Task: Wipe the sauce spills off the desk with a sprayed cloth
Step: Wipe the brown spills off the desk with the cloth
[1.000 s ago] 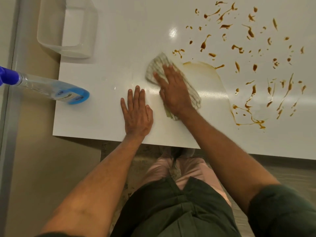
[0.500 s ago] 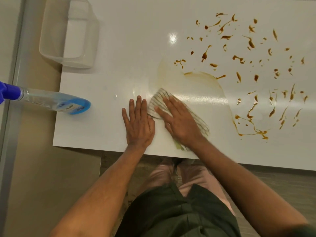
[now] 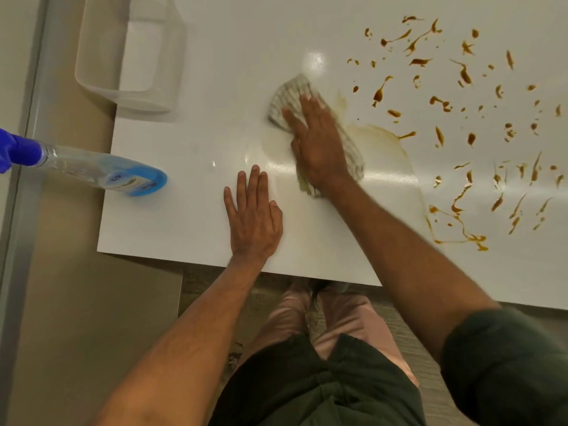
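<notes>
My right hand presses flat on a striped grey-white cloth near the middle of the white desk. The cloth's far end sticks out beyond my fingertips, and a wet yellowish smear lies just right of it. Brown sauce spills in many drops and streaks cover the desk's right part. My left hand rests flat, fingers together, on the desk near its front edge, holding nothing.
A spray bottle with a blue cap and blue base stands at the desk's left edge. A clear plastic container sits at the far left corner. The desk's front edge runs just before my legs.
My right hand has pushed the cloth away from me, from beside my left hand up toward the spills. The left hand has stayed in place.
</notes>
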Demonstrator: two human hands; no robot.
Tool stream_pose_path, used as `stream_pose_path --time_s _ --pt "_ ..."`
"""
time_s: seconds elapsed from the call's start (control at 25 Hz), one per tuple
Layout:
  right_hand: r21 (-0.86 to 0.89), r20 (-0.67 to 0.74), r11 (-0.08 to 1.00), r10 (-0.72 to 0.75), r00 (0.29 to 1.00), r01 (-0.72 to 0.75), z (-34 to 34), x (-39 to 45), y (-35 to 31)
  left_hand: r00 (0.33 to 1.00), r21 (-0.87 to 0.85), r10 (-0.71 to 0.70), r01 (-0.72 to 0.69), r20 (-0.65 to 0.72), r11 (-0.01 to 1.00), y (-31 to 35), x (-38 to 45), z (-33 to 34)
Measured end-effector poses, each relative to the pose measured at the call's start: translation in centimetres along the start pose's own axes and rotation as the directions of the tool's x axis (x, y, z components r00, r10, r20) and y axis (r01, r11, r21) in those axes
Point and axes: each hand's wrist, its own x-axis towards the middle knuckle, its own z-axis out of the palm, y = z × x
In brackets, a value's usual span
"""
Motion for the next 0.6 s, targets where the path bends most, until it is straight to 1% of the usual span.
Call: stream_pose_path --time_s 0.08,0.16,0.24,0.28,0.36,0.44,0.52,0.6 --pt "0.005 0.053 0.999 -0.05 0.997 0.05 1.1 -8.1 -0.9 1.0 -0.024 -0.002 0.003 0.021 1.0 0.0 0.0 -0.5" --pt "-0.084 0.115 0.991 -0.093 0.989 0.103 1.6 -16.3 0.3 0.999 -0.031 0.004 -0.003 0.037 1.0 0.0 0.0 -0.6" --pt "-0.169 0.146 0.976 -0.111 0.983 0.136 1.4 -21.6 2.8 0.999 -0.023 0.002 -0.001 0.039 1.0 0.0 0.0 -0.6" --pt "-0.191 0.154 0.974 -0.094 0.984 0.123 1.2 -22.8 3.7 0.999 -0.017 0.001 -0.001 0.043 1.0 0.0 0.0 -0.6" --pt "-0.21 0.159 0.972 -0.072 0.985 0.105 1.3 -22.6 3.7 0.999 -0.004 0.005 -0.005 0.049 1.0 0.1 0.0 -0.5" --pt "-0.184 0.163 0.972 -0.115 0.98 0.145 2.0 -20.0 2.0 0.999 -0.008 0.01 -0.009 0.046 1.0 0.0 0.1 -0.6" --pt "-0.129 0.145 0.973 -0.172 0.974 0.191 2.4 -15.8 0.5 0.999 -0.023 0.013 -0.013 0.031 1.0 -0.1 0.1 -0.4" --pt "-0.08 0.094 0.972 -0.214 0.972 0.221 2.6 -9.9 -0.5 1.0 -0.038 -0.01 0.009 -0.012 0.999 0.0 0.1 -0.3"
